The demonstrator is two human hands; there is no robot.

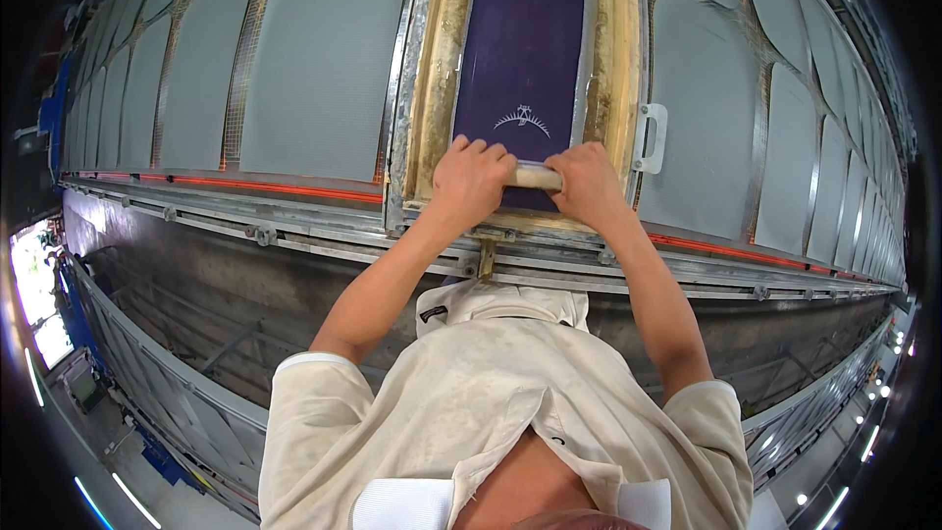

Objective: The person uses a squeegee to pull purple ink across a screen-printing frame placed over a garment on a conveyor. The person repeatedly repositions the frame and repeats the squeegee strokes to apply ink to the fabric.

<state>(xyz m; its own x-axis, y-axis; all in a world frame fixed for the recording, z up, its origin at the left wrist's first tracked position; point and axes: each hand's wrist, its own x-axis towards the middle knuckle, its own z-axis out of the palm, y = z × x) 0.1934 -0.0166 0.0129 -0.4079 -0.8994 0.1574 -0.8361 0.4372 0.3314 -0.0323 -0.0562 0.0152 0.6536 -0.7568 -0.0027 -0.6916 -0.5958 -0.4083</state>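
Both hands grip a squeegee with a pale, rounded wooden handle (535, 178), held crosswise in front of me. My left hand (469, 177) is closed around its left end, and my right hand (589, 182) around its right end. Its blade is hidden behind the hands. The squeegee is at the near end of a printing screen frame (616, 69) stained yellow-brown. Inside the frame lies a long, dark purple panel (520, 39) with a pale arc-shaped emblem and small lettering. A strip of purple also shows on the near side of the handle.
Grey-green cut panels (324, 69) lie in rows on the long table to both sides. A white bracket handle (652, 137) sticks out at the frame's right side. A metal rail (324, 240) with an orange-red strip runs along the near edge, close to my waist.
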